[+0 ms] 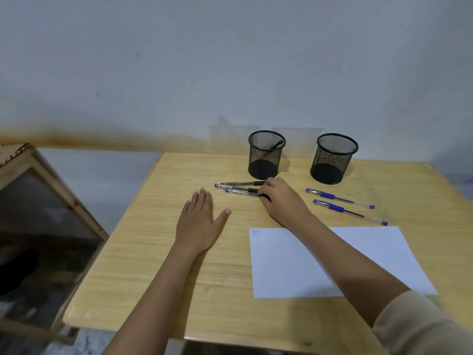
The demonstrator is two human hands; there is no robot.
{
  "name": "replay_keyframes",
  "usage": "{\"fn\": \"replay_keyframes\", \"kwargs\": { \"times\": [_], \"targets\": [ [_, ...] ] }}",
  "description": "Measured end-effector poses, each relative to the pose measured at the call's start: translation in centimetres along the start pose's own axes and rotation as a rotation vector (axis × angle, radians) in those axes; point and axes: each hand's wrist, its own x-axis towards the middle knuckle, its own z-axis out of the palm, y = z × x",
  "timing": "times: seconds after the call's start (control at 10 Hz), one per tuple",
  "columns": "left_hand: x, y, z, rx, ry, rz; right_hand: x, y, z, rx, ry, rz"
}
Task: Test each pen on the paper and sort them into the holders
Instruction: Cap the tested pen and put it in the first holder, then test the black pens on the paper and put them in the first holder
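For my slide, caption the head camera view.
Right hand grips a black pen on the wooden table while left hand rests flat.

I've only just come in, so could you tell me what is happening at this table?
A person is sorting pens. The right hand grips one of three black pens; the left hand lies flat on the table. Two blue pens lie beyond the paper. One pen already stands in the left holder; the right holder looks empty.

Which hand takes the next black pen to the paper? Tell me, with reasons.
Right. The right hand has its fingers curled on the black pens, and the paper lies close by. The left hand lies flat on the table, holding nothing.
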Motion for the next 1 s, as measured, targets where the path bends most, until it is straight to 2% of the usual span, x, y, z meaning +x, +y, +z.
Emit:
{"fn": "replay_keyframes", "kwargs": {
  "times": [0.1,0.3,0.4,0.5,0.6,0.7,0.8,0.9,1.0],
  "targets": [
    [0.0,0.0,0.0,0.004,0.0,0.0,-0.2,-0.1,0.0,0.015,-0.016,0.028],
    [-0.1,0.0,0.0,0.017,-0.008,0.001,1.2,-0.6,-1.1,-0.03,-0.179,0.074],
    [-0.1,0.0,0.0,0.01,-0.007,0.006,1.5,-1.0,-1.4,0.022,-0.213,0.117],
    [-0.1,-0.1,-0.2,-0.022,0.0,0.013,0.9,-1.9,-1.8,0.357,-0.08,0.211],
    [0.1,0.0,-0.7,-0.187,-0.018,0.008,-0.1,-2.8,-2.3,0.714,0.011,0.314],
    [-1.3,2.0,-1.5,-0.707,0.045,-0.026,-0.9,-3.2,-3.1,1.057,0.051,0.38],
    [-2.5,4.5,-2.5,-1.068,0.101,0.004,-1.6,-3.3,-3.8,1.335,0.1,0.375],
    [-2.0,4.5,-2.8,-1.096,0.132,0.101,-2.3,-3.4,-4.2,1.526,0.128,0.347],
    [-1.8,4.5,-3.2,-1.166,0.156,0.128,-2.8,-3.4,-4.6,1.558,0.122,0.296]
  ]
}}
